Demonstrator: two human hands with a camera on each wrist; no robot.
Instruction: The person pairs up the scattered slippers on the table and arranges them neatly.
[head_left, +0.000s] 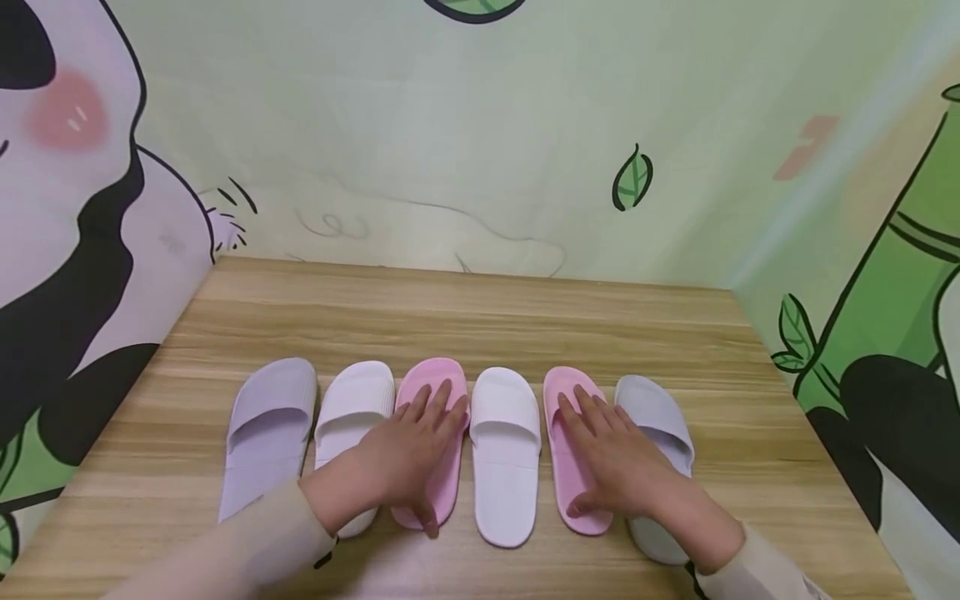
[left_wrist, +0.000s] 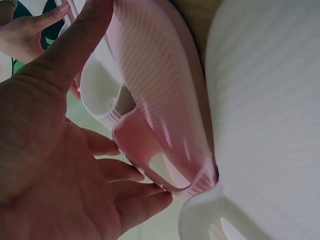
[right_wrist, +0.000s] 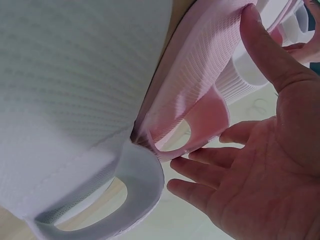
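Two pink slippers lie toe-forward in a row of slippers. My left hand (head_left: 408, 454) rests on the left pink slipper (head_left: 450, 475), its fingers extended over the strap and its thumb near the heel. On the right pink slipper (head_left: 566, 475) lies my right hand (head_left: 626, 467), fingers spread across the strap, thumb by the heel. A white slipper (head_left: 506, 492) stands between the hands. In the left wrist view, fingertips touch the pink strap (left_wrist: 137, 140); in the right wrist view, they meet the other pink strap (right_wrist: 210, 117). Both palms partly hide the slippers in the head view.
Left of the pink pair are another white slipper (head_left: 352, 400) and a lavender slipper (head_left: 273, 408). A greyish slipper (head_left: 648, 404) lies at the right, partly under my right wrist. The wooden tabletop (head_left: 465, 312) meets a cartoon-printed wall (head_left: 450, 125) behind and at both sides.
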